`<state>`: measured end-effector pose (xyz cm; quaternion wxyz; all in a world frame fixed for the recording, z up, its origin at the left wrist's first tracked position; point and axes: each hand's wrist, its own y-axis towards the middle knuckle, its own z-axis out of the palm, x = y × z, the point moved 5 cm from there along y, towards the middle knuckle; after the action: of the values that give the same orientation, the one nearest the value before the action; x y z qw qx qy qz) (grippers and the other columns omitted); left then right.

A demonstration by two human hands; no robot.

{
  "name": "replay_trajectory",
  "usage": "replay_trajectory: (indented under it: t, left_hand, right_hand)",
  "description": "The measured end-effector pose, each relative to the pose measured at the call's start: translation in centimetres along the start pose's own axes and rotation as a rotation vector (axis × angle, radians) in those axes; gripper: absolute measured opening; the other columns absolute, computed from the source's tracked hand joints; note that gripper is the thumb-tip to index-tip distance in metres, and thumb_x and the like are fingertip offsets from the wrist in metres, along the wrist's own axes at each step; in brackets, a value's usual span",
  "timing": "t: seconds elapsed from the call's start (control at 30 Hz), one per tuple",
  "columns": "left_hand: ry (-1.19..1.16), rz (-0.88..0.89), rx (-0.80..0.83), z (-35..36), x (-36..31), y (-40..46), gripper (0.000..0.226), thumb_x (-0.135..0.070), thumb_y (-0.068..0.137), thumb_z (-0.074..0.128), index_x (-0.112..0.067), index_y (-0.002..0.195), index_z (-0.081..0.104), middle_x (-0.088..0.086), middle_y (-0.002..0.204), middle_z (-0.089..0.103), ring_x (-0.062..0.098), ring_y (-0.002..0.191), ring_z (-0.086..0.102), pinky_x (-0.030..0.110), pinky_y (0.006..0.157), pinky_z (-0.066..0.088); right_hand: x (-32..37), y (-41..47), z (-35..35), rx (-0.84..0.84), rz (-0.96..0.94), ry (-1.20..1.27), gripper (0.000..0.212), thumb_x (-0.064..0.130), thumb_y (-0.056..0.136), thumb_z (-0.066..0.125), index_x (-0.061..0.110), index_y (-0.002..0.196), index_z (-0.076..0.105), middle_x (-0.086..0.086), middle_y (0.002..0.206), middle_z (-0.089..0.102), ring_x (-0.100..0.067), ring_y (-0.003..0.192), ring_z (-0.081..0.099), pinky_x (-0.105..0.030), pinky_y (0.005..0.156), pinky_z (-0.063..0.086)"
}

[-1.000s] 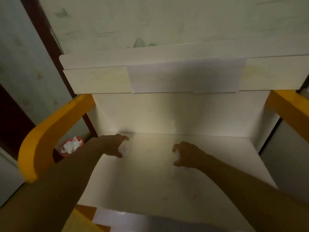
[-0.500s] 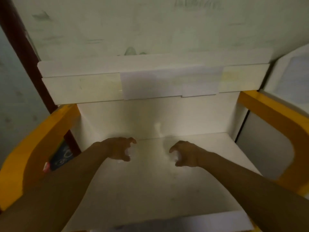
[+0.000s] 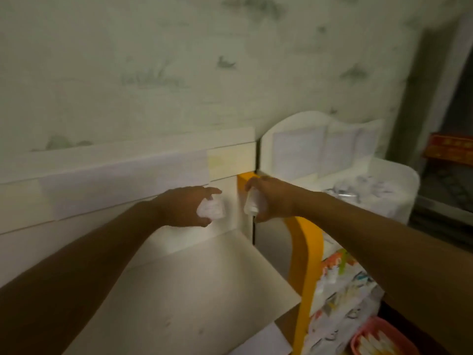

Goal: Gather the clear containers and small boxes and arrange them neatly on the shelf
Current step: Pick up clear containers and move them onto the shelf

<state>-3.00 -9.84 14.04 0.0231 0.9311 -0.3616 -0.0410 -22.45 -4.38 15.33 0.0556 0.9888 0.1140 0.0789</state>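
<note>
My left hand (image 3: 184,208) grips a small clear container (image 3: 212,210), held up in front of the shelf's back panel. My right hand (image 3: 271,198) grips a second small clear container (image 3: 252,204) beside the yellow side rail (image 3: 307,252). Both containers are lifted above the white shelf board (image 3: 192,290) and sit close together, a short gap apart. Both are blurred, so their contents are unclear.
A second white shelf unit (image 3: 332,160) stands to the right with crumpled clear items (image 3: 358,188) on its top. Below it are colourful small packages (image 3: 340,278) and a pink basket (image 3: 378,339). A stained wall rises behind.
Both hands have lifted off the shelf board and moved right, each carrying its container. The view has swung right, bringing the neighbouring white unit into sight.
</note>
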Motion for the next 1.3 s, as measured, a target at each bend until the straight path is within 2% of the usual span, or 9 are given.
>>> replay_trajectory:
  t: [0.1, 0.2, 0.33, 0.5, 0.67, 0.87, 1.07, 1.3]
  left_hand:
    - [-0.014, 0.066, -0.126, -2.6, -4.6, 3.9, 0.079, -0.054, 0.075, 0.065, -0.031, 0.144, 0.035, -0.008, 0.14, 0.048, 0.018, 0.126, 0.05, 0.037, 0.105, 0.042]
    - [-0.051, 0.142, -0.175, -3.7, -9.8, 8.2, 0.08, -0.052, 0.074, 0.07, -0.036, 0.143, 0.034, -0.01, 0.137, 0.049, 0.016, 0.122, 0.052, 0.036, 0.1, 0.045]
    - [-0.071, 0.209, -0.133, -2.9, -17.8, 14.4, 0.087, -0.053, 0.073, 0.071, -0.039, 0.147, 0.027, -0.012, 0.143, 0.044, 0.014, 0.125, 0.049, 0.037, 0.104, 0.043]
    - [0.068, 0.301, -0.067, 0.2, -27.7, 21.4, 0.08, -0.053, 0.079, 0.067, -0.04, 0.147, 0.025, -0.014, 0.141, 0.045, 0.015, 0.125, 0.049, 0.034, 0.1, 0.042]
    - [0.098, 0.313, 0.024, 3.7, -33.6, 26.9, 0.077, -0.051, 0.082, 0.065, -0.037, 0.147, 0.026, -0.012, 0.141, 0.046, 0.017, 0.124, 0.05, 0.037, 0.1, 0.043]
    - [0.087, 0.311, 0.102, 8.0, -36.4, 31.9, 0.079, -0.048, 0.081, 0.069, -0.033, 0.147, 0.029, -0.008, 0.141, 0.048, 0.018, 0.123, 0.051, 0.031, 0.099, 0.042]
    - [0.071, 0.273, 0.118, 10.8, -35.1, 39.0, 0.078, -0.046, 0.083, 0.068, -0.03, 0.148, 0.028, -0.007, 0.141, 0.048, 0.017, 0.123, 0.052, 0.027, 0.098, 0.041]
    - [0.031, 0.205, 0.168, 14.4, -31.9, 48.3, 0.08, -0.054, 0.081, 0.066, -0.036, 0.147, 0.025, -0.009, 0.142, 0.047, 0.018, 0.123, 0.052, 0.033, 0.1, 0.044]
  right_hand:
    - [-3.9, -2.0, -3.2, -0.064, 0.038, -0.026, 0.083, 0.038, 0.067, 0.084, 0.027, 0.137, 0.04, -0.003, 0.131, 0.048, -0.023, 0.115, 0.051, -0.032, 0.09, 0.048]
    - [-9.5, -4.4, -5.1, -0.067, 0.091, -0.034, 0.083, 0.04, 0.068, 0.083, 0.028, 0.139, 0.042, -0.003, 0.13, 0.05, -0.024, 0.115, 0.052, -0.035, 0.093, 0.049]
    - [-18.5, -8.5, -6.3, -0.046, 0.187, -0.04, 0.082, 0.04, 0.072, 0.081, 0.027, 0.141, 0.04, -0.004, 0.137, 0.051, -0.025, 0.122, 0.05, -0.038, 0.101, 0.045]
    - [-28.7, -13.4, -6.7, -0.043, 0.304, -0.013, 0.077, 0.041, 0.071, 0.081, 0.027, 0.136, 0.041, -0.003, 0.132, 0.055, -0.023, 0.115, 0.052, -0.034, 0.095, 0.046]
    - [-37.2, -17.1, -5.4, -0.021, 0.365, 0.026, 0.076, 0.044, 0.07, 0.08, 0.032, 0.135, 0.043, 0.002, 0.132, 0.055, -0.021, 0.117, 0.052, -0.034, 0.097, 0.047]
    - [-44.8, -17.8, -3.0, 0.047, 0.431, 0.104, 0.073, 0.044, 0.073, 0.079, 0.032, 0.136, 0.043, 0.003, 0.135, 0.054, -0.018, 0.119, 0.052, -0.032, 0.096, 0.047]
    - [-50.7, -14.8, -0.3, 0.076, 0.434, 0.125, 0.072, 0.043, 0.076, 0.078, 0.029, 0.138, 0.044, 0.004, 0.138, 0.052, -0.019, 0.123, 0.05, -0.033, 0.099, 0.045]
    - [-57.2, -8.7, 1.8, 0.184, 0.445, 0.109, 0.071, 0.043, 0.078, 0.076, 0.029, 0.139, 0.043, 0.004, 0.14, 0.051, -0.018, 0.125, 0.048, -0.032, 0.102, 0.043]
